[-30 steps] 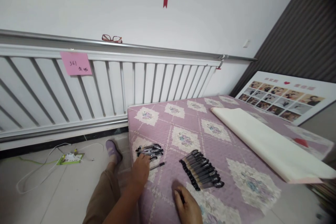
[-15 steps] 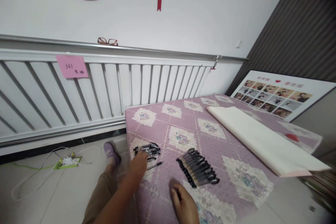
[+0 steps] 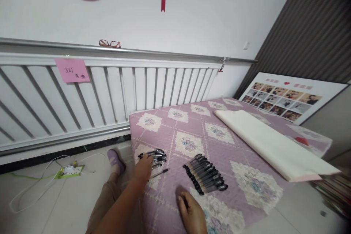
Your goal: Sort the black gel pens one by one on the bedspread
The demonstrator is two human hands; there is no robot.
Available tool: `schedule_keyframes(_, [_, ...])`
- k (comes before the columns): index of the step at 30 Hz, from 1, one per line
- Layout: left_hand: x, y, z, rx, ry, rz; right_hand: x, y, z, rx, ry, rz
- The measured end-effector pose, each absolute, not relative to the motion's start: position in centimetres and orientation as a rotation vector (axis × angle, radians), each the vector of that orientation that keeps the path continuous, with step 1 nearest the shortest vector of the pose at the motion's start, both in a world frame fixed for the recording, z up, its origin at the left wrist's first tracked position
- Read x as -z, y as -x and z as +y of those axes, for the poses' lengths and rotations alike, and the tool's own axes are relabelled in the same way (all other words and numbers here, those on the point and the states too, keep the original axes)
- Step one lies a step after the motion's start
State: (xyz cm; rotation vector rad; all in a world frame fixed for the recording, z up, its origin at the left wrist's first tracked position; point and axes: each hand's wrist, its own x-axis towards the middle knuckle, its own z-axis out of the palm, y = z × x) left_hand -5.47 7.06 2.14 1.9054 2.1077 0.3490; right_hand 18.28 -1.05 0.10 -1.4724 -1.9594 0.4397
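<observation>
My left hand (image 3: 144, 168) is on a loose pile of black pens (image 3: 159, 157) near the bed's left edge. Its fingers are pressed together over the pile's left end, closed on a pen mostly hidden beneath them. A single thin pen (image 3: 159, 174) lies apart, just below the pile. To the right, several clear-barrelled pens with black caps (image 3: 204, 175) lie side by side in a slanting row. My right hand (image 3: 192, 212) rests on the bedcover below that row, fingers curled in loosely, with nothing visible in them.
The purple patterned bedcover (image 3: 170, 131) carries a folded cream sheet (image 3: 263, 142) at right. A white radiator (image 3: 142, 84) runs behind, with glasses (image 3: 109, 44) on its pipe. A power strip (image 3: 69, 172) with cables lies on the floor. A photo board (image 3: 287, 97) leans at far right.
The view has shifted slightly, moving everything a little to the left. Both hands stay near the same places on the bed, and the pen row is unchanged.
</observation>
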Motion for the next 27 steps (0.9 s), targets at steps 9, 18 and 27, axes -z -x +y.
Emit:
schedule_keyframes(9, [-2.86,5.19,7.20,-0.304,-1.876,2.120,-0.17,-18.26,-1.05,-0.480,1.470,-1.954])
schedule_keyframes(18, [-2.74,5.36,6.97,-0.286,-1.860,2.104,-0.20,-18.27,-1.02,-0.461,1.467,-1.949])
schedule_keyframes(27, [-2.59,5.65,6.54,-0.411,-1.806,2.080,-0.49,-18.23,-1.15,-0.455,1.462,-1.937])
